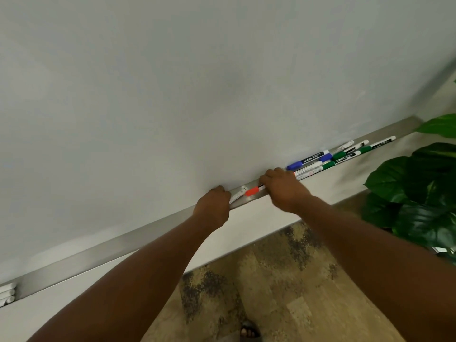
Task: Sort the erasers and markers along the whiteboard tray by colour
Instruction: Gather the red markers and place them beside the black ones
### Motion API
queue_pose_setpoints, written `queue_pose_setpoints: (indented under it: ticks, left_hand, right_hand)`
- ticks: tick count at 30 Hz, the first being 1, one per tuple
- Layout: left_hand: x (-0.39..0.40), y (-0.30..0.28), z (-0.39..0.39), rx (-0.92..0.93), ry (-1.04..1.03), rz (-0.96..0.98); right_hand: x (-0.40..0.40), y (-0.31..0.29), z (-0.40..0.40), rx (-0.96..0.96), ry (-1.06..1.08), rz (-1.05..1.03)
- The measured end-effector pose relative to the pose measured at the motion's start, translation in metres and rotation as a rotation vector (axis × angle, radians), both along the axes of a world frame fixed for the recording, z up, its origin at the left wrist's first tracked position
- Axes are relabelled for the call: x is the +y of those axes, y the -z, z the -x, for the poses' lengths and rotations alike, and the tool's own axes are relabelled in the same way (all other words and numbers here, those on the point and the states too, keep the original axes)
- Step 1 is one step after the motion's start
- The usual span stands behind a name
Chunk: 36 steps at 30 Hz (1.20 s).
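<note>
A metal whiteboard tray [123, 245] runs from lower left to upper right. My left hand [213, 207] is closed on a white-bodied marker [237, 193] lying in the tray. Just right of it, my right hand [283, 191] grips a marker with a red cap [252, 191]; its body passes under my fingers. Further right lie blue-capped markers [308, 160], then green-capped ones [341, 156] and black-and-white ones [381, 141]. No eraser is clearly visible.
Several white marker ends [7, 293] poke out at the tray's far left. A large green plant [417, 191] stands at the right, close to the tray's end. Below are a white wall strip and patterned floor [271, 292], with a foot [249, 332] showing.
</note>
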<state>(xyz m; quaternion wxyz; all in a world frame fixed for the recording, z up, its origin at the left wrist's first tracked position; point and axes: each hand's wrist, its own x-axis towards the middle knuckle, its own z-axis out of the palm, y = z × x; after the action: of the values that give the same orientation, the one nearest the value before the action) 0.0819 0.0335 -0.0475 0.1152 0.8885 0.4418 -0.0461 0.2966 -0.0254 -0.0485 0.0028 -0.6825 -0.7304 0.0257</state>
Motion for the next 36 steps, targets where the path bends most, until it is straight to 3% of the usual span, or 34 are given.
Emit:
queue_pose_setpoints:
  ticks: [4, 7, 12, 23, 28, 31, 36]
  left_hand:
    - [0.001, -0.002, 0.006, -0.051, -0.011, 0.003]
    - [0.004, -0.003, 0.014, -0.103, 0.031, -0.010]
    - [0.006, -0.008, 0.027, -0.126, 0.073, -0.015]
    - [0.005, -0.013, 0.054, -0.153, 0.063, -0.025]
    - [0.004, -0.021, 0.079, -0.119, 0.056, -0.027]
    - [0.003, -0.024, 0.101, -0.085, 0.061, -0.028]
    - [0.001, -0.025, 0.153, -0.028, 0.042, -0.062]
  right_hand:
    - [-0.001, -0.012, -0.050, -0.079, 0.187, -0.026]
    - [-0.002, -0.011, -0.073, -0.169, 0.247, 0.073]
    - [0.005, -0.010, -0.079, -0.214, 0.212, 0.222]
    - [0.012, -0.020, -0.069, -0.223, 0.136, 0.230]
    - [0.004, -0.011, -0.064, -0.171, 0.071, -0.050]
    - [-0.001, -0.010, -0.039, -0.106, -0.089, -0.245]
    - [0.006, -0.007, 0.050, 0.044, -0.361, -0.342]
